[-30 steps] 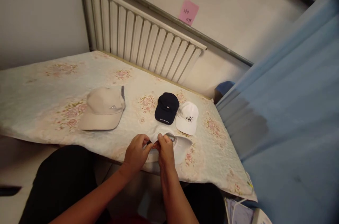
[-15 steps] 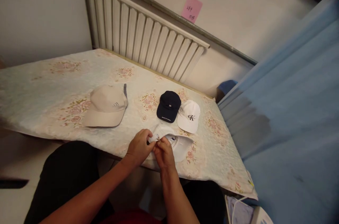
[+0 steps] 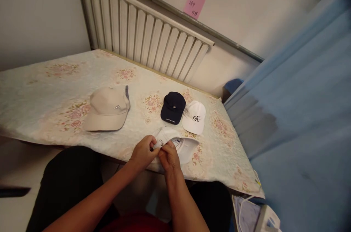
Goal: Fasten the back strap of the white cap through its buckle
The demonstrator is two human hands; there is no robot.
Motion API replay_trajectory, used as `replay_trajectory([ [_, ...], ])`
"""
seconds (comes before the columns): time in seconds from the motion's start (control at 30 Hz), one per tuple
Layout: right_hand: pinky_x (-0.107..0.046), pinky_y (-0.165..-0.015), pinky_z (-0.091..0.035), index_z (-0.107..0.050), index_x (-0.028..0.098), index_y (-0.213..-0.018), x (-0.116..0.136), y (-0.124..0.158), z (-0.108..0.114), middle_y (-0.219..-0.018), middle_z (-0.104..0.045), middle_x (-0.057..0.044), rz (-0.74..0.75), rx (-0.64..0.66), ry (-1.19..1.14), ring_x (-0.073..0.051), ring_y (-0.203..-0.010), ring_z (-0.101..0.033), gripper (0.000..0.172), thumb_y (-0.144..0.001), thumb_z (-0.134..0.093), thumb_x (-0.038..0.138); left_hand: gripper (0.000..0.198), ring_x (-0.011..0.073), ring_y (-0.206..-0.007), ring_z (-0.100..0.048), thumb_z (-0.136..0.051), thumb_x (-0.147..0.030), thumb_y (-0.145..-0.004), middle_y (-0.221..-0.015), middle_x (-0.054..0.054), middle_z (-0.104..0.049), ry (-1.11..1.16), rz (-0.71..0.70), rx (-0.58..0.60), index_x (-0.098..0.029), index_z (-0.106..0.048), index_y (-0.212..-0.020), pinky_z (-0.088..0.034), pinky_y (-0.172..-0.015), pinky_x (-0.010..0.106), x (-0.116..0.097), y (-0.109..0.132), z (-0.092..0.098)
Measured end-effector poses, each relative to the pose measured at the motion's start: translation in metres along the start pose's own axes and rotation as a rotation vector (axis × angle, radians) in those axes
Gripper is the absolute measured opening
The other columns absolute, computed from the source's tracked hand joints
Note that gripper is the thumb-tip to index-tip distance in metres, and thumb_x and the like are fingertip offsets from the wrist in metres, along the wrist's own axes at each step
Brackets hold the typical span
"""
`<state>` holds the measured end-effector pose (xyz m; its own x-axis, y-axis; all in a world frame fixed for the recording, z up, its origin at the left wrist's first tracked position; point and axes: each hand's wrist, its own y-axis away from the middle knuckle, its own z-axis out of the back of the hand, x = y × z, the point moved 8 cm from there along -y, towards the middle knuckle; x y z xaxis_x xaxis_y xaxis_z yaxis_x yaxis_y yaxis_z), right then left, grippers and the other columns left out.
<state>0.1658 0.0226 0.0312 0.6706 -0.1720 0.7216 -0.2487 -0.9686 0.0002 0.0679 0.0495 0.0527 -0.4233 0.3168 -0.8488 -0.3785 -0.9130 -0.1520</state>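
The work in hand centres on the white baseball cap (image 3: 186,149) at the near edge of the bed (image 3: 227,159); it looks partway along, since both hands are engaged at the cap's rear band; whether the ends there are joined or apart I cannot tell, as the fingers cover them. The left hand (image 3: 143,152) holds that band with thumb and fingers drawn narrow; the right hand (image 3: 170,157) has its fingers likewise narrow on the band, just beside the left; the brim points away to the right.

The other three caps are out of the hands; the beige Adidas-style cap (image 3: 108,109) sits well apart on the left, a dark strap end standing up at its back, so its strap looks unfastened; the navy cap (image 3: 173,107) and the white CK cap (image 3: 194,117) lie side by side beyond the hands, brims toward the person, their rear straps hidden, so I cannot judge how far those are done.

As for containers, the held cap is hollow side toward the person, and only a small bluish mark, perhaps a label, shows inside; no other hollow shows its contents clearly.
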Motion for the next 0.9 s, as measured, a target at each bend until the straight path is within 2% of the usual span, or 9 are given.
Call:
replay_trajectory([
  [0.13,-0.027,-0.075,-0.051,-0.06,0.02,-0.078,-0.002,0.0,0.004,-0.071,-0.066,0.004,-0.012,-0.011,-0.036,-0.015,-0.076,-0.064,0.025,-0.06,-0.059,0.002,0.011,0.0138,-0.059,-0.045,-0.055,-0.025,-0.066,-0.062,-0.005,-0.045,0.089,0.063,0.033,-0.021,-0.046,-0.072,-0.036,-0.057,0.026,0.004,-0.001,-0.001],
  [0.33,-0.019,-0.052,-0.046,-0.059,0.02,-0.075,-0.013,-0.001,0.016,-0.063,-0.061,0.006,-0.09,-0.03,-0.082,-0.009,-0.053,-0.055,0.022,-0.061,-0.059,0.002,0.011,0.013,-0.058,-0.044,-0.056,-0.024,-0.065,-0.061,-0.005,-0.046,0.128,0.082,0.034,-0.021,-0.047,-0.071,-0.036,-0.056,0.025,0.004,-0.001,-0.001],
  [0.4,-0.019,-0.054,-0.047,-0.059,0.02,-0.076,-0.014,-0.001,0.019,-0.066,-0.062,0.006,-0.094,-0.044,-0.105,-0.008,-0.055,-0.056,0.024,-0.06,-0.06,0.002,0.01,0.0128,-0.058,-0.044,-0.056,-0.024,-0.065,-0.061,-0.005,-0.045,0.132,0.081,0.033,-0.021,-0.047,-0.07,-0.035,-0.055,0.025,0.002,-0.001,-0.001],
  [0.53,-0.023,-0.067,-0.05,-0.059,0.021,-0.082,-0.012,0.001,0.022,-0.076,-0.065,0.005,-0.067,-0.06,-0.163,-0.011,-0.069,-0.062,0.026,-0.063,-0.061,0.005,0.01,0.0125,-0.058,-0.044,-0.056,-0.024,-0.065,-0.061,-0.005,-0.046,0.135,0.071,0.034,-0.021,-0.047,-0.068,-0.035,-0.055,0.025,0.0,-0.001,-0.003],
  [0.73,-0.024,-0.07,-0.049,-0.06,0.019,-0.089,-0.014,0.008,0.02,-0.091,-0.068,0.0,-0.131,-0.01,-0.228,-0.012,-0.077,-0.063,0.023,-0.068,-0.061,0.009,0.011,0.0124,-0.057,-0.044,-0.056,-0.026,-0.067,-0.06,-0.005,-0.047,0.144,0.084,0.033,-0.021,-0.047,-0.068,-0.035,-0.054,0.025,0.003,0.0,-0.004],
  [0.9,-0.025,-0.07,-0.05,-0.06,0.018,-0.088,-0.017,0.008,0.022,-0.087,-0.069,-0.001,-0.16,-0.043,-0.249,-0.013,-0.078,-0.063,0.024,-0.066,-0.063,0.009,0.011,0.0125,-0.057,-0.044,-0.056,-0.026,-0.065,-0.06,-0.005,-0.046,0.158,0.082,0.049,-0.021,-0.047,-0.067,-0.036,-0.055,0.025,0.001,-0.001,-0.004],
])
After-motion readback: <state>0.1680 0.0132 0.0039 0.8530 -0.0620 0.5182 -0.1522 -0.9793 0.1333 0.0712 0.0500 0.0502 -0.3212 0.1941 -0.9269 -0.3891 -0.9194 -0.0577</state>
